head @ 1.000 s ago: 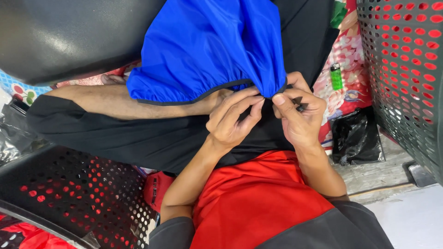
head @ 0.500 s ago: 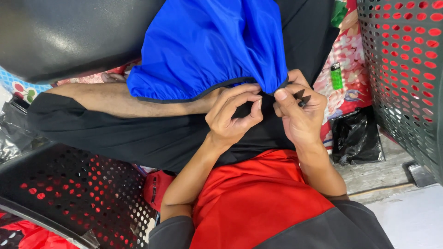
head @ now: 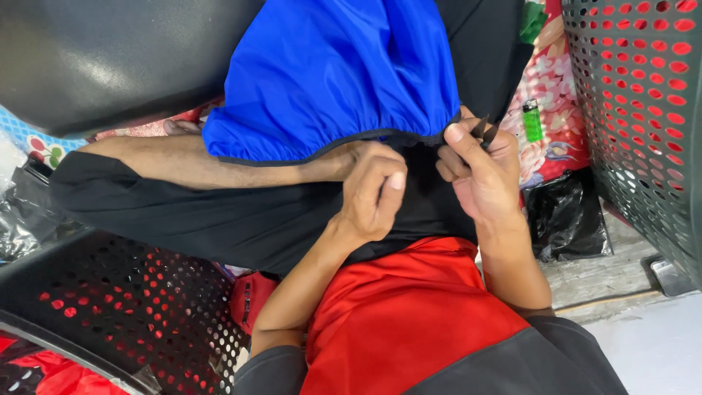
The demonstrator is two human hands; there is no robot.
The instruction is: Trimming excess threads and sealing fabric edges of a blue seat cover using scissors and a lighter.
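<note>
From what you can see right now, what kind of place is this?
Probably a small garment workshop: blue fabric on the lap, perforated plastic baskets alongside, small black snips in the right hand.

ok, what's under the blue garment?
Under the blue garment lie black fabric and a bare leg. The left hand tucks beneath its hem; anything further up is covered.

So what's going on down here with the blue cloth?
A seated person has a blue garment across the lap. The right hand pinches its gathered black-edged hem while also holding a small pair of dark snips. The left hand is curled just below the hem. A green lighter lies on the floral cloth nearby.
</note>
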